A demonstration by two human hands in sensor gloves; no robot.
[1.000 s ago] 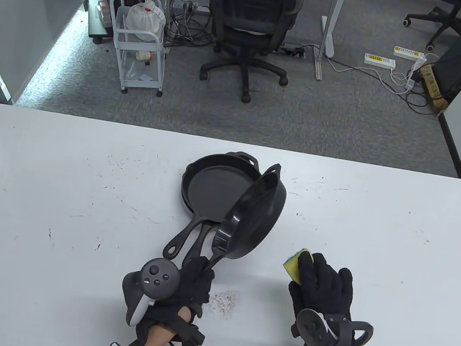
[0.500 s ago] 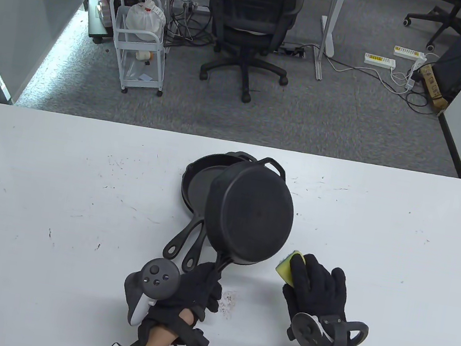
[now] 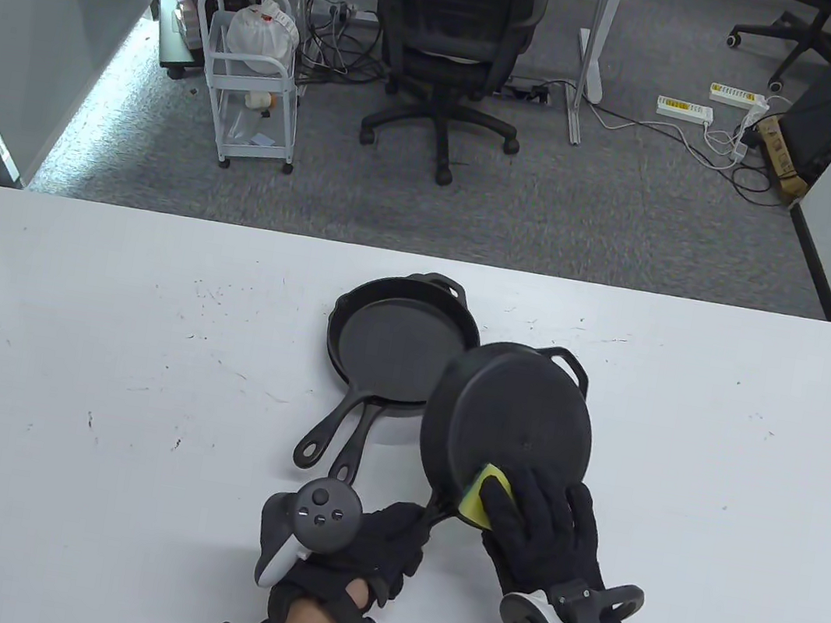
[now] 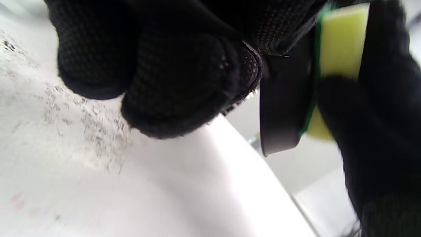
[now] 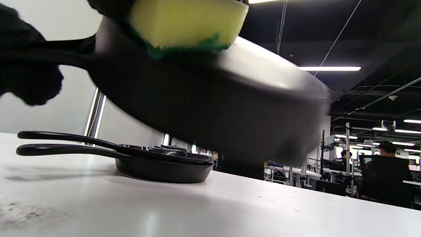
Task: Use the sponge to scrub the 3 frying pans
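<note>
In the table view my left hand (image 3: 392, 532) grips the handle of a black cast-iron frying pan (image 3: 517, 414), held upside down and tilted above the table. My right hand (image 3: 534, 508) holds a yellow-green sponge (image 3: 482, 496) and presses its green side on the pan's bottom near the handle. Two more black pans (image 3: 395, 340) lie stacked and upright on the table to the left, their handles pointing toward me. The left wrist view has my curled fingers (image 4: 184, 82) beside the sponge (image 4: 342, 39). The right wrist view shows the sponge (image 5: 187, 23) on the raised pan (image 5: 213, 108) above the stacked pans (image 5: 164, 161).
The white table (image 3: 101, 356) carries dark specks and a patch of crumbs (image 4: 82, 121) under my left hand. Beyond the far edge stand an office chair (image 3: 455, 34) and a white cart (image 3: 251, 80) on the floor.
The held pan turned from on edge to fully upside down and moved right and nearer. My right hand brought the sponge left onto its bottom. My left hand shifted right.
</note>
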